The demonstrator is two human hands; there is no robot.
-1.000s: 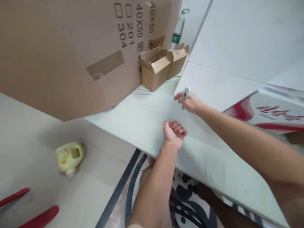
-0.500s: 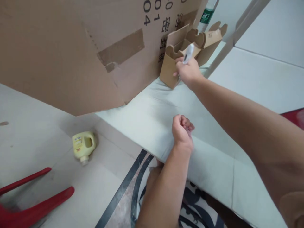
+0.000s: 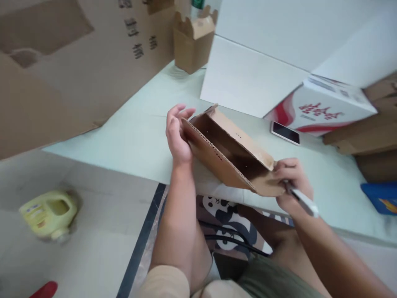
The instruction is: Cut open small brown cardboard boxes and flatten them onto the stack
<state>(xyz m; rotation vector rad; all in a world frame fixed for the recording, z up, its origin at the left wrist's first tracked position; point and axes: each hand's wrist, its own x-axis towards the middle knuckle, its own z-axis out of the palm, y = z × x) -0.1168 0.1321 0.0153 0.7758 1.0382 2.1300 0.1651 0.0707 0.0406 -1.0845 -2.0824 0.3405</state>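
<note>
An open-topped small cardboard box [image 3: 229,140] is tilted between my two hands above the pale green tabletop, its dark inside showing. My left hand [image 3: 179,134] is at the box's left end, palm side against it, with some fingertips reaching past the edge. Closed on the right end, my right hand [image 3: 293,182] pinches the cardboard. A slim white pen-like tool [image 3: 304,201] is also tucked in that hand, pointing down to the right; I cannot tell its exact kind.
A big carton [image 3: 62,87] stands at left; another small cardboard box [image 3: 192,47] is behind it. A phone [image 3: 285,133] lies before a red-and-white carton [image 3: 322,105]. Brown cartons [image 3: 369,128] and a blue pack [image 3: 381,198] are at right. A yellow jug [image 3: 49,213] is on the floor.
My right hand has brought one small box from beside the big carton to in front of me. My left hand has risen from the tabletop to the box's left end. The view has swung right.
</note>
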